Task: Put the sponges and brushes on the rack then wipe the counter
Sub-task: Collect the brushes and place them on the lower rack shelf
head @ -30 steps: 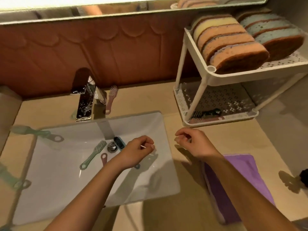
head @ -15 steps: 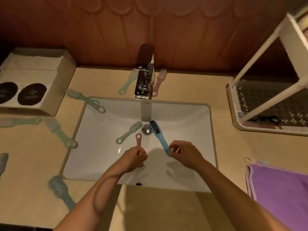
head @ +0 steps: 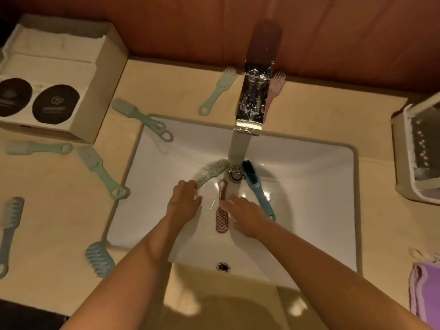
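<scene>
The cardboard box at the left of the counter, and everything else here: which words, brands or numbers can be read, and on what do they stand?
Cardboard box, two dark oval labels: a gold emblem and lines of print, too small and blurred to read.
Brushes, faucet, sink, rack, purple cloth: no text visible.

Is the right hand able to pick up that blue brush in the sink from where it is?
Probably yes. The right hand lies right beside the blue brush in the sink, its handle just past the knuckles, and nothing lies between them. The fingers now touch the brown brush.
</scene>
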Demonstrator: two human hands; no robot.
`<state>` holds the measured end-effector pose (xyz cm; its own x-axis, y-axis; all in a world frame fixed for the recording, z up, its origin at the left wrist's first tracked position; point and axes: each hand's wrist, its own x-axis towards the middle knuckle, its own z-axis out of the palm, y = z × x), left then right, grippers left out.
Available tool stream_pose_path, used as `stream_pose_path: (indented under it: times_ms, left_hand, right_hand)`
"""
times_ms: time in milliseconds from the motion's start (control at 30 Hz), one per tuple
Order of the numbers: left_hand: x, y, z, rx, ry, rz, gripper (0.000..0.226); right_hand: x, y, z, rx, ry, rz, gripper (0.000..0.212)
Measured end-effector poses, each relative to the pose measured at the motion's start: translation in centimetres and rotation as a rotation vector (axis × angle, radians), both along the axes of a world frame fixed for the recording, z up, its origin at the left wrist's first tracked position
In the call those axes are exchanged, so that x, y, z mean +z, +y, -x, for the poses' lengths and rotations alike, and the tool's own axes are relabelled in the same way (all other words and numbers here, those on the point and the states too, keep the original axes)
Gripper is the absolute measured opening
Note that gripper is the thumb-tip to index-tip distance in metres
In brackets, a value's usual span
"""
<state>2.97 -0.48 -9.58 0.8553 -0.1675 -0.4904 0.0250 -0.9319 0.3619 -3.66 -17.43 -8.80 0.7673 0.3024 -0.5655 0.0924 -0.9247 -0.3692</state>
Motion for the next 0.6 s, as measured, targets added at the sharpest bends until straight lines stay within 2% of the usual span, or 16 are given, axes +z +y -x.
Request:
stream_pose_path:
  times_ms: [133,367,600]
  left_hand:
    - [-1.1,-0.8,-1.1,-0.034,-0.047,-0.011,0.04]
    - [-3.0,-2.1,-2.9,-0.121,-0.067,-0.093,0.037]
    - [-3.6,-2.6,-3.1,-0.195,-0.1,-0.333,0.027]
  right_hand:
    - [-1.2,0.5,-0.8,0.146,-0.024,0.029,0.052]
    - [-3.2,1.5,-1.2,0.22,-0.071,0.061,0.044]
    - [-3.4,1.6,-1.2,0.315,-0.142,0.076,0.041]
